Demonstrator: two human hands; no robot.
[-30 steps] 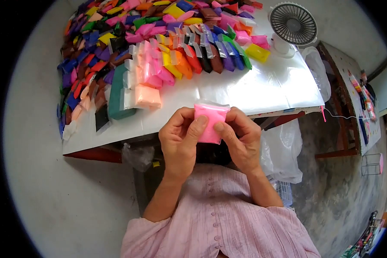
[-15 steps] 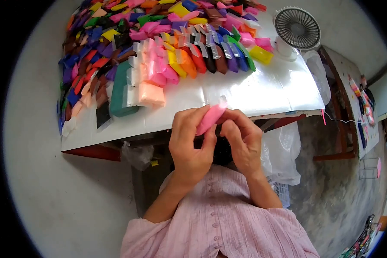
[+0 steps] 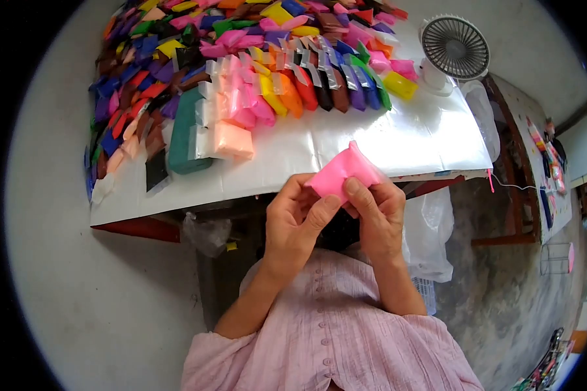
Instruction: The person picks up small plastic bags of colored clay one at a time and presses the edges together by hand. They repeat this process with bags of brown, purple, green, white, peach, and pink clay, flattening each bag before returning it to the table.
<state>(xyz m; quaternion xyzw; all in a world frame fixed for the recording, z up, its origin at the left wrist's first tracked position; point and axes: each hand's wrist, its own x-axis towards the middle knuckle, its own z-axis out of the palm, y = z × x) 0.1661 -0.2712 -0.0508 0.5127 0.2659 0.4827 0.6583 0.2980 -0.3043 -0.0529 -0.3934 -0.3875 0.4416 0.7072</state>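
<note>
A soft pink packet (image 3: 346, 171), wrapped in clear plastic, is held between both hands just off the table's front edge. Its broad face is turned up toward me. My left hand (image 3: 300, 218) grips the left side, thumb on the lower edge and fingers behind. On the right side, my right hand (image 3: 379, 212) presses its thumb onto the face of the packet, with the other fingers partly hidden behind it. Beyond the hands, a row of coloured packets (image 3: 293, 91) stands on the silver-covered table (image 3: 293, 153), with a pale peach packet (image 3: 233, 141) at its near left end.
Left of the row is a dark green block (image 3: 188, 133). A big heap of mixed coloured packets (image 3: 137, 85) covers the table's back and left. A white fan (image 3: 454, 47) stands at the back right. Plastic bags (image 3: 430, 234) hang below the table edge; a side table (image 3: 535, 150) is farther right.
The pink packet has turned from a narrow, edge-on position to show its broad face. My right hand's thumb has come onto it, and both hands now hold its sides.
</note>
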